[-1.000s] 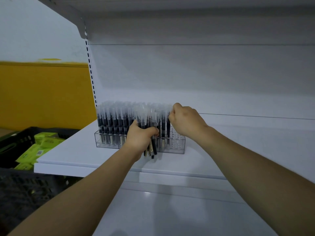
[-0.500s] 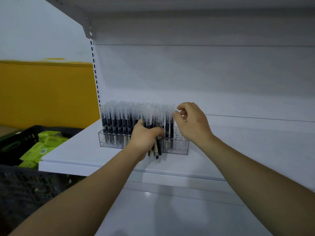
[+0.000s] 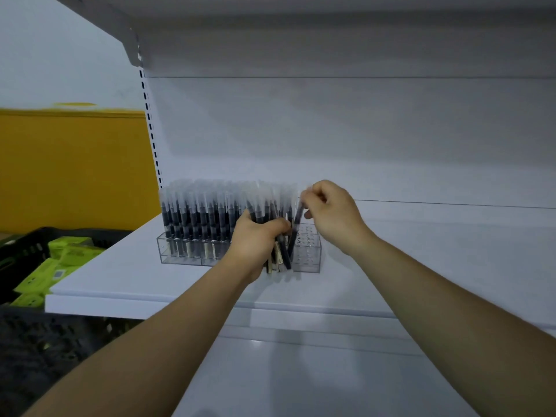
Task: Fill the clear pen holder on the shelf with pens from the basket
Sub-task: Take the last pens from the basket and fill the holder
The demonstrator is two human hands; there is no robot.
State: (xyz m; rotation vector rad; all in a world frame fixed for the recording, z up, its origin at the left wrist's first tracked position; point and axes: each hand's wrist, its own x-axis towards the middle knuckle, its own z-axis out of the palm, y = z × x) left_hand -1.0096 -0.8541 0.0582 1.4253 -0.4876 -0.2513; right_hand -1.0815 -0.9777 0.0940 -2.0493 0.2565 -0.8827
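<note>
Since each pen is a slim, stiff, light stick with a smooth frosted cap, it should handle easily in a two-finger pinch near the top. I judge the cap slick, though, and the barrel apt to swing if held loosely. Taking it at the cap leaves the lower end free to find a hole.

The right hand (image 3: 334, 215) does just that. Its thumb and fingertips press together on the capped top of a single pen (image 3: 296, 227), the other fingers curled in. The pen hangs slanted from the pinch, its lower end down and to the left of the grip, at the clear pen holder (image 3: 311, 261). Whether the tip has entered a hole I cannot tell. Directly below that pinch lie the holder's few bare holes, at its right end.

Close beside the pinch, to its left, the left hand (image 3: 255, 239) is wrapped round a bundle of pens (image 3: 281, 257). Fingers and thumb curl tight about their middles, and the ends stick out below the fist, in front of the holder's front wall. Beyond that fist and to its left, standing pens (image 3: 195, 218) fill the rest of the holder in upright rows.

The holder sits on the white shelf (image 3: 421, 266), under both hands. Well to the left of both grips and lower, the black basket (image 3: 36, 236) holds green packs (image 3: 69, 251).
</note>
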